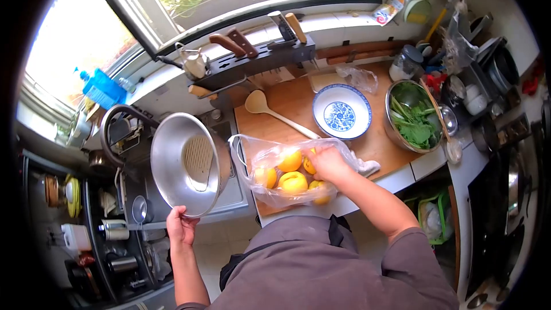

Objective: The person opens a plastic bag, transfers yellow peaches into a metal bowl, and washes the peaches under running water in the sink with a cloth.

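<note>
Two bare hands: left hand closed on a tilted bowl; right hand touching a bag of yellow fruit, its grip hidden.

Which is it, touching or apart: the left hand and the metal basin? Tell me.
Touching. The head view shows the left hand with its fingers gripping the metal basin at its near rim.

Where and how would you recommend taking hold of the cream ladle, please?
I'd suggest the middle of its slim handle, coming from above: the ladle lies slanted on the wooden board, that stretch is exposed, and the handle's near end reaches the plastic bag.
</note>
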Demonstrator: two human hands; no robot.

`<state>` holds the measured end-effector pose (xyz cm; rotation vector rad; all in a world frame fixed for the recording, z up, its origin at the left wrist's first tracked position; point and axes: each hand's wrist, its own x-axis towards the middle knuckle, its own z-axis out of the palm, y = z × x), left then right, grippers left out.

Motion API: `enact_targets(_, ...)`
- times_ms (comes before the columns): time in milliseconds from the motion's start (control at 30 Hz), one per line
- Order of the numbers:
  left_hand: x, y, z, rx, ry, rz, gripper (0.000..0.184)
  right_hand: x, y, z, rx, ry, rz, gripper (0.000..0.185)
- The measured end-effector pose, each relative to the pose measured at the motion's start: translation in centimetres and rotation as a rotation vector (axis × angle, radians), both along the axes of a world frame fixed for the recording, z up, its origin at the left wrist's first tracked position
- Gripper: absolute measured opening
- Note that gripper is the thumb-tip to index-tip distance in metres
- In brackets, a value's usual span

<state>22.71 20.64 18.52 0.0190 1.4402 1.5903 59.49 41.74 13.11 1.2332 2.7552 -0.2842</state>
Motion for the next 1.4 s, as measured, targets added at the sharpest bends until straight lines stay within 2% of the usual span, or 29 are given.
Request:
enact_targets(133,4.6,-0.1,7.0,0.111,0.151,-0.052,0.021,-0.7,0.4,-0.1,0.029,-0.092,0.074,0.077)
enact_targets(200,6.0,0.3,8.3,0.178,0.202,-0.099,0.024,-0.1,-0.2,0.1,0.047,-0.026,0.071,0.077)
enact_targets(267,7.3,1.0,9.2,0.204,0.276,-0.245,0.027,0.4,-0.9,0.9,0.062,0.039,0.056,0.076)
enact_targets(367,10.5,2.9,10.4,0.179,0.182,-0.355,0.037,1.4,-2.1,3.0,-0.150,0.371,-0.044,0.077)
enact_targets(400,10.9,3.3,10.2,0.153,0.131,-0.435,0.039,1.8,-2.4,3.4,-0.153,0.370,-0.049,0.077)
enact_targets(500,11.9,4.6,9.0,0.094,-0.098,-0.513,0.041,3.2,-3.0,3.9,-0.465,0.778,-0.163,0.071)
enact_targets(533,12.1,4.8,9.0,0.093,-0.100,-0.514,0.041,3.9,-3.4,4.1,-0.465,0.776,-0.164,0.071)
enact_targets(600,12.6,5.2,9.3,0.074,-0.166,-0.546,0.041,5.6,-3.9,5.6,-0.755,1.169,-0.416,0.069)
enact_targets(633,12.8,5.4,9.6,0.055,-0.146,-0.603,0.041,6.5,-3.8,6.2,-0.806,1.339,-0.465,0.068)
enact_targets(667,13.0,5.5,9.4,0.056,-0.149,-0.601,0.041,7.3,-3.7,6.9,-0.854,1.509,-0.514,0.067)
enact_targets(733,13.2,5.9,8.8,0.041,-0.114,-0.632,0.038,7.7,-3.5,10.5,-0.625,1.683,-0.599,0.068)
enact_targets(800,13.3,6.4,8.2,0.056,-0.147,-0.676,0.042,7.0,-3.3,14.2,-0.350,1.669,-0.508,0.070)
enact_targets(867,13.8,7.1,8.0,0.027,-0.097,-0.678,0.041,6.2,-3.4,16.4,-0.207,1.331,-0.429,0.071)
enact_targets(933,14.0,7.9,8.0,-0.013,-0.077,-0.702,0.041,3.7,-3.4,18.3,-0.053,0.919,-0.188,0.070)
enact_targets(1067,14.1,8.6,7.4,-0.039,-0.061,-0.744,0.042,-2.2,-1.8,14.8,-0.007,0.342,0.158,0.061)
enact_targets(1100,14.2,8.7,7.4,-0.036,-0.060,-0.747,0.042,-3.1,-1.6,14.4,-0.004,0.341,0.156,0.061)
enact_targets(1167,14.1,8.7,7.3,0.002,-0.024,-0.722,0.041,-4.4,-1.1,14.0,-0.119,-0.024,0.220,0.066)
enact_targets(1200,13.7,8.8,7.2,0.003,-0.025,-0.717,0.041,-4.4,-0.7,13.8,-0.119,-0.025,0.225,0.066)
enact_targets(1267,12.7,8.8,6.7,0.003,-0.101,-0.717,0.038,-3.6,-0.1,13.5,-0.058,0.332,0.267,0.063)
enact_targets(1300,12.6,8.5,6.9,0.009,-0.109,-0.680,0.036,-2.7,-0.5,15.1,0.146,0.573,0.295,0.051)
enact_targets(1333,12.1,8.3,6.7,0.011,-0.119,-0.657,0.036,-1.6,-1.0,17.9,0.079,0.731,0.210,0.039)
enact_targets(1367,11.7,7.8,6.6,0.008,-0.138,-0.627,0.037,-0.2,-1.8,19.1,0.157,0.891,0.024,0.024)
enact_targets(1400,11.2,7.5,6.7,0.007,-0.153,-0.599,0.038,1.1,-2.6,20.3,0.038,1.034,-0.201,0.020)
